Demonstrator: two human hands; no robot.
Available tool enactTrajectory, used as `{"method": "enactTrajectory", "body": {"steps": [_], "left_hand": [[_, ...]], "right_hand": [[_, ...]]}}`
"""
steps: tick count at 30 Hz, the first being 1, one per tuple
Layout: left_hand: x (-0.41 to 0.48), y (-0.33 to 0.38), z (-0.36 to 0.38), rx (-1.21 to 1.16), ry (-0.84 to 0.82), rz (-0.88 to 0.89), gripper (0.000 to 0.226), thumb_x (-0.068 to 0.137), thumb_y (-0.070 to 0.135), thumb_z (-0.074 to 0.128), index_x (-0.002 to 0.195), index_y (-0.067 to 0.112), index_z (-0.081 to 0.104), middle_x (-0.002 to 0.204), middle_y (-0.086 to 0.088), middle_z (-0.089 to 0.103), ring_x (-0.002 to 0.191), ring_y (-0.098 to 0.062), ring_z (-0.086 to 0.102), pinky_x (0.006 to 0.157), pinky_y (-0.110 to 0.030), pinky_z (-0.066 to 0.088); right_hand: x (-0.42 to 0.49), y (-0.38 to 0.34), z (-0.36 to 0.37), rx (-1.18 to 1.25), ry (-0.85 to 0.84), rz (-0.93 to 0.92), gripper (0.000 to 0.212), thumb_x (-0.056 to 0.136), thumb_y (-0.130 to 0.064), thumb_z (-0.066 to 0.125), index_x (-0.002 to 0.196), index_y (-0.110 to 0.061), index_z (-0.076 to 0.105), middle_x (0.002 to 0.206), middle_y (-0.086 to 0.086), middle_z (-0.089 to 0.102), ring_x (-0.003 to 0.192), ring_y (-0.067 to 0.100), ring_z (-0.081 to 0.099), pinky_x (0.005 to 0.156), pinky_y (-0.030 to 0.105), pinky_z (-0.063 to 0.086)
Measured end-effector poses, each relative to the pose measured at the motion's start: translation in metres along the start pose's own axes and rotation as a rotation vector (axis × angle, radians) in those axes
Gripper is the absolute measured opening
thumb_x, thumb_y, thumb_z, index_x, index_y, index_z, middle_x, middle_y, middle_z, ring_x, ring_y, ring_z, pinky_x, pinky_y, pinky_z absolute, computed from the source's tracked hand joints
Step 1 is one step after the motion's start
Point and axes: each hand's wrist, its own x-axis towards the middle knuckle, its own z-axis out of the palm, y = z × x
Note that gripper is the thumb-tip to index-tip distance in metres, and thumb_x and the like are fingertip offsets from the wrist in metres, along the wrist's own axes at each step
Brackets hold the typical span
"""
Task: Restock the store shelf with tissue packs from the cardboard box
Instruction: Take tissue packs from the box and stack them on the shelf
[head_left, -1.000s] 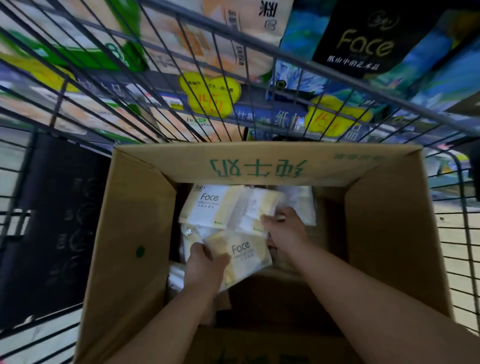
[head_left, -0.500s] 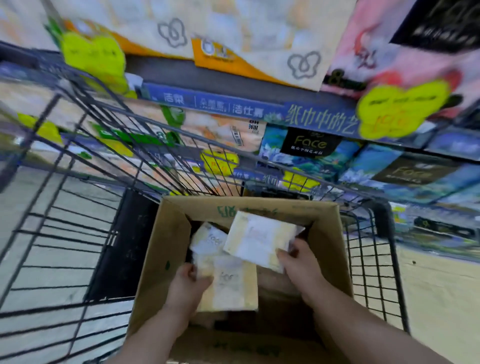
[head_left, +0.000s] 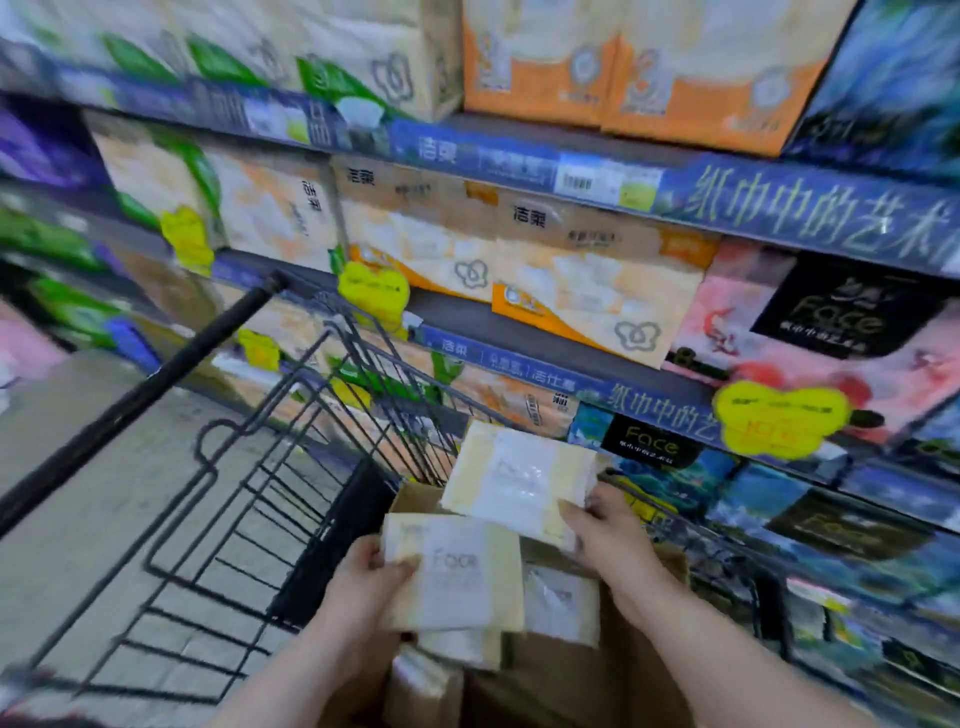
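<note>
My left hand (head_left: 363, 592) grips a cream and white tissue pack marked "Face" (head_left: 457, 571), thumb on top, above the open cardboard box (head_left: 561, 675). My right hand (head_left: 605, 530) pinches a second cream and white tissue pack (head_left: 514, 480) by its near corner and holds it higher, tilted toward the store shelf (head_left: 519, 358). More wrapped packs (head_left: 561, 603) lie in the box below both hands. The box sits in a black wire cart (head_left: 291, 467).
The shelves ahead hold large orange, green and pink tissue bundles with yellow price tags (head_left: 782, 418). Dark "Face" packages (head_left: 652, 447) fill the lower right shelves. The cart's black handle bar (head_left: 156, 369) runs to the left over a grey floor (head_left: 93, 457).
Both hands have lifted out of the box, each with a tissue pack. The right pack has risen toward the shelf. My view has swung up from the box to the shelves.
</note>
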Motion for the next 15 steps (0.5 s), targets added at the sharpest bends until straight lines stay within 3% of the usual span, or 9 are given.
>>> {"method": "enactTrajectory", "body": {"steps": [2, 6, 8, 15], "left_hand": [[-0.011, 0.012, -0.012, -0.024, 0.019, 0.036, 0.015, 0.088, 0.006, 0.062, 0.094, 0.016, 0.053, 0.101, -0.015, 0.066, 0.086, -0.032, 0.066, 0.074, -0.047, 0.056], [-0.035, 0.029, -0.042, -0.064, 0.076, 0.099, 0.028, 0.088, 0.011, 0.064, 0.111, 0.015, 0.051, 0.105, -0.011, 0.068, 0.092, -0.032, 0.068, 0.082, -0.049, 0.056], [-0.047, 0.035, -0.060, -0.089, 0.113, 0.126, 0.026, 0.088, 0.008, 0.063, 0.112, 0.010, 0.053, 0.106, -0.014, 0.068, 0.093, -0.033, 0.067, 0.085, -0.051, 0.054], [-0.081, 0.046, -0.138, -0.201, 0.262, 0.246, 0.034, 0.086, 0.015, 0.067, 0.116, 0.011, 0.051, 0.108, -0.014, 0.066, 0.094, -0.032, 0.067, 0.082, -0.052, 0.055]], "right_hand": [[-0.002, -0.020, 0.007, 0.035, -0.060, -0.039, 0.018, 0.091, -0.019, 0.061, 0.107, -0.026, 0.057, 0.112, 0.000, 0.065, 0.100, 0.023, 0.064, 0.089, 0.046, 0.054], [-0.013, -0.060, 0.027, 0.059, -0.191, -0.132, 0.014, 0.093, -0.013, 0.057, 0.092, -0.026, 0.054, 0.100, -0.003, 0.064, 0.090, 0.016, 0.064, 0.067, 0.028, 0.053], [-0.022, -0.080, 0.041, 0.059, -0.244, -0.175, 0.016, 0.093, -0.012, 0.057, 0.091, -0.028, 0.055, 0.099, -0.003, 0.064, 0.087, 0.016, 0.064, 0.066, 0.027, 0.053], [-0.064, -0.132, 0.113, 0.060, -0.415, -0.309, 0.024, 0.093, -0.012, 0.057, 0.116, -0.015, 0.053, 0.106, 0.004, 0.064, 0.078, 0.015, 0.062, 0.057, 0.024, 0.047]]}}
